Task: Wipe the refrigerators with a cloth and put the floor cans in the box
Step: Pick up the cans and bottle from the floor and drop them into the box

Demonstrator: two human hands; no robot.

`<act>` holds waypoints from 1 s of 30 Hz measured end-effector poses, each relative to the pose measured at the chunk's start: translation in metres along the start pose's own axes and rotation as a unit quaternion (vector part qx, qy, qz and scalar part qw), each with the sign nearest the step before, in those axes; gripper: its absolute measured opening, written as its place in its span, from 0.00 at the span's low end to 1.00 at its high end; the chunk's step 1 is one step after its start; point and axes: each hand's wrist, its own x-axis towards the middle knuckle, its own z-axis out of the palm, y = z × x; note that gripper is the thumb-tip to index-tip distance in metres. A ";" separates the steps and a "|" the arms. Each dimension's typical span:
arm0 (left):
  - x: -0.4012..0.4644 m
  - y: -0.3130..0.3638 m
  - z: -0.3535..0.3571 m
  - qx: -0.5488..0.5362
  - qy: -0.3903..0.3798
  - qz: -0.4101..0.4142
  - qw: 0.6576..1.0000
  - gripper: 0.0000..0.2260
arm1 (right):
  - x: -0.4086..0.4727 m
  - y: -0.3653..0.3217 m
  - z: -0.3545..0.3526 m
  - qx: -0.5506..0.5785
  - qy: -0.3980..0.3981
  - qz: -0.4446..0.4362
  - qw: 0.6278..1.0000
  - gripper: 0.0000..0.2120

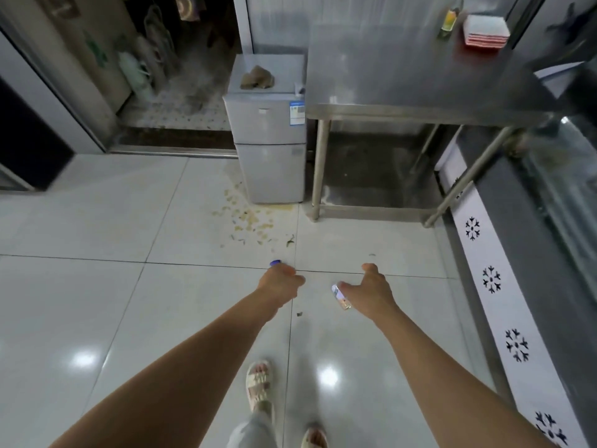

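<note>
Both my arms reach forward over the white tiled floor. My left hand (281, 281) is curled round a blue can (275, 263), of which only the top edge shows past the knuckles. My right hand (368, 291) grips a small pale can (340, 296) that sticks out to the left of the palm. Ahead stands a small silver two-door refrigerator (269, 150), and a crumpled brown cloth (257, 77) lies on its top. A box is not in view.
A steel table (420, 72) stands right of the refrigerator, with a stack of red and white cloths (485, 30) and a bottle (448, 21) on it. A glass-fronted display freezer (517, 286) runs along the right. Yellowish debris (248, 218) is scattered on the floor before the fridge.
</note>
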 end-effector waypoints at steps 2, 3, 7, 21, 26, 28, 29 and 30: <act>0.033 0.010 -0.001 -0.011 -0.010 -0.007 1.000 0.03 | 0.027 -0.006 0.004 0.001 0.003 0.014 1.000 0.35; 0.052 0.013 0.000 -0.019 -0.015 -0.007 1.000 0.08 | 0.040 -0.010 0.007 0.001 0.006 0.020 1.000 0.35; 0.127 0.031 -0.003 0.012 -0.053 -0.001 0.999 0.16 | 0.095 -0.020 0.024 0.009 0.014 0.052 0.999 0.32; 0.339 0.006 0.071 0.086 -0.070 -0.079 0.991 0.14 | 0.264 0.045 0.081 0.031 0.042 0.147 0.988 0.31; 0.422 -0.049 0.125 0.100 -0.068 -0.091 0.988 0.14 | 0.339 0.121 0.127 0.003 0.022 0.155 0.988 0.30; 0.457 -0.073 0.148 0.115 -0.066 -0.092 0.987 0.13 | 0.371 0.154 0.148 -0.010 0.017 0.161 0.987 0.31; 0.473 -0.085 0.159 0.123 -0.065 -0.092 0.986 0.13 | 0.386 0.169 0.159 -0.015 0.017 0.164 0.986 0.31; 0.491 -0.098 0.171 0.131 -0.067 -0.089 0.985 0.12 | 0.401 0.184 0.170 -0.018 0.018 0.166 0.986 0.32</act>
